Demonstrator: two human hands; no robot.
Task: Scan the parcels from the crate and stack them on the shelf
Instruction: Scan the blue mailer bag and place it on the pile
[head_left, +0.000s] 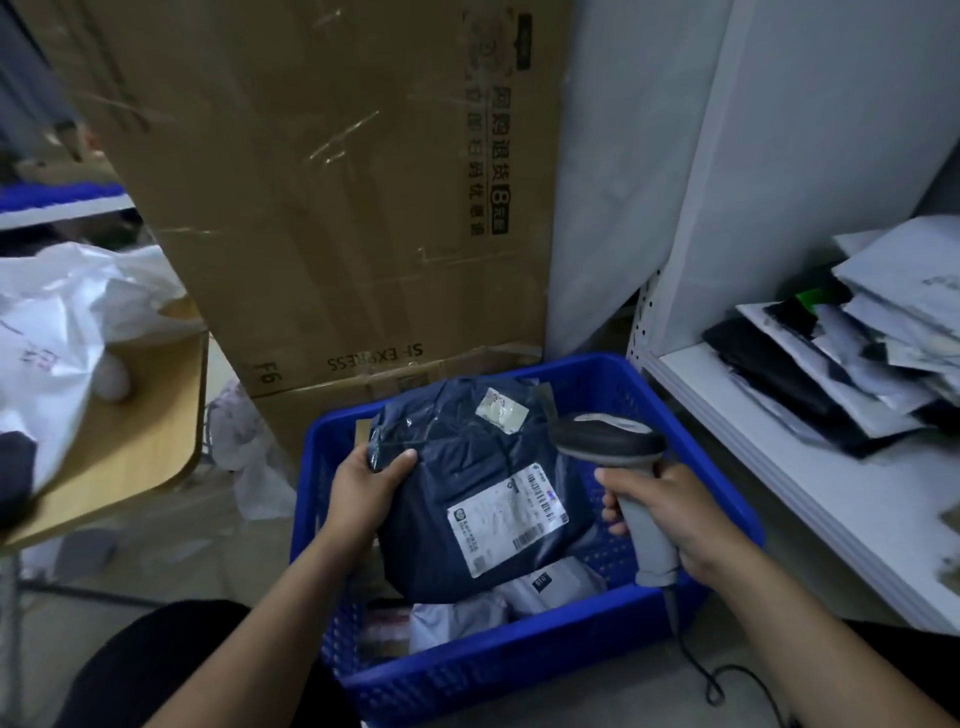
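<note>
**A:** Head view, looking straight down, and the left hand (363, 488) has the navy parcel (467, 467): thumb curled over its left edge, fingers tucked out of sight underneath.

**B:** So where's that parcel sitting?

**A:** It's held over the blue crate (519, 670), tilted, with its white shipping label (506, 519) face up. There's a smaller sticker (501, 410) near the top edge.

**B:** And the other side?

**A:** The right hand (670, 514) is wrapped firmly round the grey handle of the barcode scanner (608, 441). The scanner's dark head sits just beside the parcel's upper right edge. Its cable (701, 670) drops down past the crate's right wall to the floor.

**B:** Anything in the crate below?

**A:** Pale grey mailers (467, 618) are lying at the bottom, partly hidden by the navy one. I can't count them.

**B:** The shelf?

**A:** The white metal shelf (779, 467) is on the right, just beside the crate. A loose stack of grey and black parcels (883, 353) rests on it, well apart from the one in hand.

**B:** Surroundings?

**A:** A big cardboard box (322, 182) stands behind the crate, its print upside down. On the left, a wooden table (130, 426) carries a white plastic bag (52, 322).
</note>
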